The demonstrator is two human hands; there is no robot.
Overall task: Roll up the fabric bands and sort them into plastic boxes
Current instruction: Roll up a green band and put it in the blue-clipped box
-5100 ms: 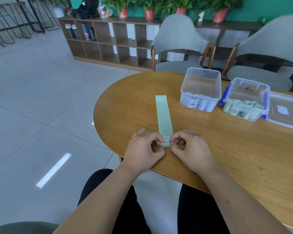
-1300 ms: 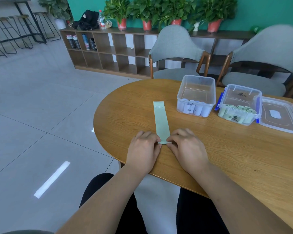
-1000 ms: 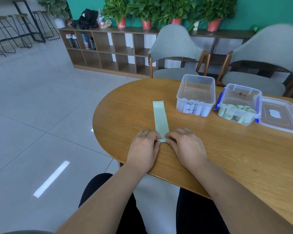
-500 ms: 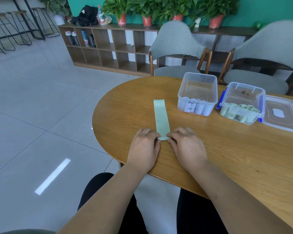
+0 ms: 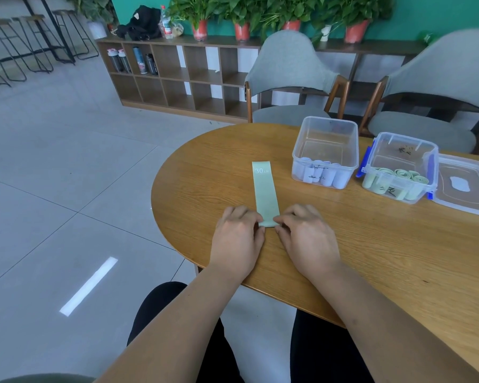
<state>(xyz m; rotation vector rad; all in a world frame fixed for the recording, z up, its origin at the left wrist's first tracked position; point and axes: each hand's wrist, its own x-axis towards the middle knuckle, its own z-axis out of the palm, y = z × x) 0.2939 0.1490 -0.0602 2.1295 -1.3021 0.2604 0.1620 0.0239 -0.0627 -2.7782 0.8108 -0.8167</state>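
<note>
Fingers [image 5: 248, 217] of left hand [image 5: 237, 240] and right hand [image 5: 309, 236] curled, pinching roll begun at green band [image 5: 265, 193] end by worktop [image 5: 205, 175] near edge. Mostly unrolled; green-roll box [image 5: 404, 136] awaiting it.

Tabletop [image 5: 205, 175] left of the band [image 5: 264, 194] lies free; clear box [image 5: 329, 120] and blue-clipped box [image 5: 407, 137] stand to its right
</note>
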